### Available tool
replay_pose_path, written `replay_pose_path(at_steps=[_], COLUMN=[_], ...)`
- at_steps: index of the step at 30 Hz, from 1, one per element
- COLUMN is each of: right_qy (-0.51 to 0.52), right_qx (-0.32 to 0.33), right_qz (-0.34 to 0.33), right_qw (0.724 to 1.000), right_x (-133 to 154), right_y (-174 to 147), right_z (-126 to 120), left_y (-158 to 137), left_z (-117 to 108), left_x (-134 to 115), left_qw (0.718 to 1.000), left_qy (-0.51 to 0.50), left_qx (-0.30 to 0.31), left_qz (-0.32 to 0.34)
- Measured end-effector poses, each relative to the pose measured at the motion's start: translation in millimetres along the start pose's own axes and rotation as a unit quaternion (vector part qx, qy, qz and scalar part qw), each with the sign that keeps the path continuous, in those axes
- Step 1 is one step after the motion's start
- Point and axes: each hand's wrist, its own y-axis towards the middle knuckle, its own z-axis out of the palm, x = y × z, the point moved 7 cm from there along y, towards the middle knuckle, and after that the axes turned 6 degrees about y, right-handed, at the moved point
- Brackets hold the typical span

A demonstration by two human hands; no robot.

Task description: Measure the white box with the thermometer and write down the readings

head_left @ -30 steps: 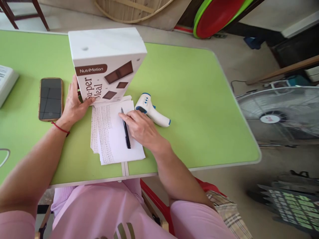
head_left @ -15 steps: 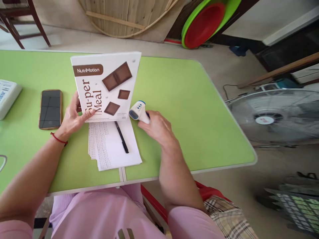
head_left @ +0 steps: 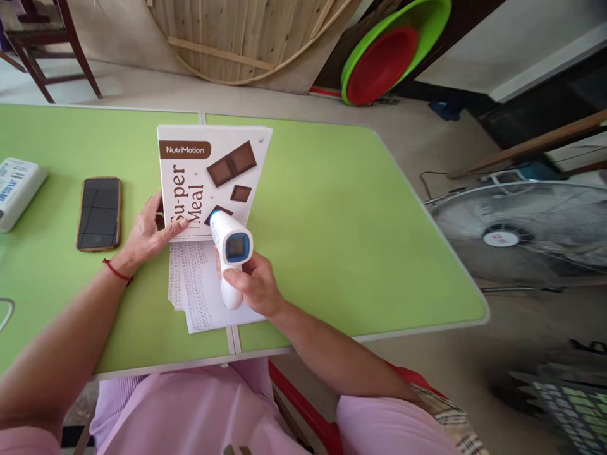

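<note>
A white box (head_left: 213, 183) printed with brown chocolate squares stands upright on the green table (head_left: 332, 221). My left hand (head_left: 149, 230) grips its lower left edge and steadies it. My right hand (head_left: 253, 284) holds a white and blue infrared thermometer (head_left: 230, 253) by its handle, its head pointed at the box's lower front and its small screen facing me. Under both lies a stack of handwritten paper sheets (head_left: 199, 287), just in front of the box.
A dark phone (head_left: 99, 213) lies left of the box, and a white packet (head_left: 16, 189) sits at the far left edge. A floor fan (head_left: 516, 230) stands right of the table. Wooden round boards and green-red basins lean against the far wall.
My right hand left the pen on the paper, grasped the thermometer beside the box, lifted it and aimed it at the box. The box, earlier tipped towards me, now stands upright.
</note>
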Motion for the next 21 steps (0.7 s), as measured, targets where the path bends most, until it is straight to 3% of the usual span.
replay_pose_path(at_steps=[6,21], right_qy=[0.002,0.0], right_qx=[-0.037,-0.019], right_qz=[0.011,0.044], right_qw=[0.999,0.999], right_x=[-2.3,-13.0], right_y=[6.9,8.0], right_z=[-6.4,-5.4], left_y=[0.3,2.9], left_z=[0.5,0.3], left_x=[2.3,-1.1], left_qw=[1.0,1.0], left_qy=[0.005,0.014], left_qx=[0.0,0.003], left_qz=[-0.005,0.013])
